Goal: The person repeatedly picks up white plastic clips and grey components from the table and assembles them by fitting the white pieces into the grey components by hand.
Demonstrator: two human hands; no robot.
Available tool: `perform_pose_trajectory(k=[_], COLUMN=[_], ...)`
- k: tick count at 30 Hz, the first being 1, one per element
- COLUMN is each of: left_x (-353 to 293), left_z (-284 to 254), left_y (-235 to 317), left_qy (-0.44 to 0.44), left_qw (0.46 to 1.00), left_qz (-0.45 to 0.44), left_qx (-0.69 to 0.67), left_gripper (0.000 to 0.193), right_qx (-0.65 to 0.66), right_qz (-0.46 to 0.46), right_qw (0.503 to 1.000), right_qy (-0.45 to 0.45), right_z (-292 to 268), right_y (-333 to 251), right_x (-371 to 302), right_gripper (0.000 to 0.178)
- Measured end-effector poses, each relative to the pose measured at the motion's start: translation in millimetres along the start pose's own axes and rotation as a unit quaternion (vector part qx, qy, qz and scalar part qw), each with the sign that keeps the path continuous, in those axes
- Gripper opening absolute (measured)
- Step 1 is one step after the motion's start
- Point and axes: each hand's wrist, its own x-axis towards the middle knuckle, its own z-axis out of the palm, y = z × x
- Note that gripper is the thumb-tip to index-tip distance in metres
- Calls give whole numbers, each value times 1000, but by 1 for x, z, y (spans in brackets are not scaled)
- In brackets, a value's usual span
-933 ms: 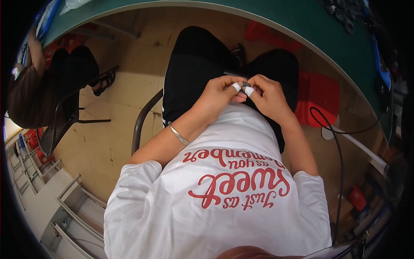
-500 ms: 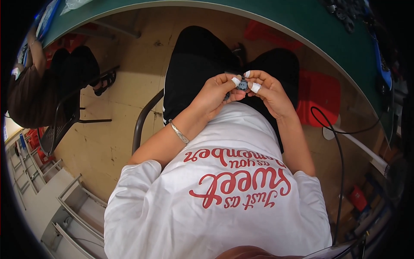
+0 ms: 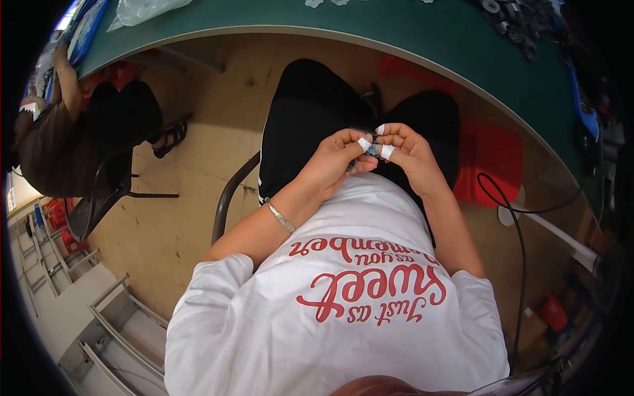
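Observation:
A small grey-blue part sits between my two hands above my lap, mostly covered by fingers; its exact kind cannot be made out. My left hand, fingers curled and thumb wrapped in white tape, pinches it from the left. From the other side my right hand grips it between a taped thumb and a taped forefinger. A dark edge shows just above the part, between the fingertips.
A green table curves across the far side, with a clear plastic bag and dark small parts on it. A red stool and a black cable are at right. Another person sits at far left.
The whole view has shifted, so the table edge and my hands appear slightly lower. My fingers now cover more of the grey-blue part; both hands keep their hold.

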Motion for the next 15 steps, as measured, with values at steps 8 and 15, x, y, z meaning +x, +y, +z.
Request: perform_pose_trajectory(k=[8, 15], left_x=[-5, -4], left_z=[5, 3], left_y=[3, 4], left_qy=[6, -15], left_qw=[1000, 997], left_qz=[16, 75], left_qx=[-20, 8], left_gripper=[14, 14], right_qx=[17, 20], right_qz=[-12, -21], right_qw=[1000, 999], right_qy=[-19, -16], right_z=[2, 7], right_y=[-3, -12], right_x=[-1, -1], right_gripper=[28, 26])
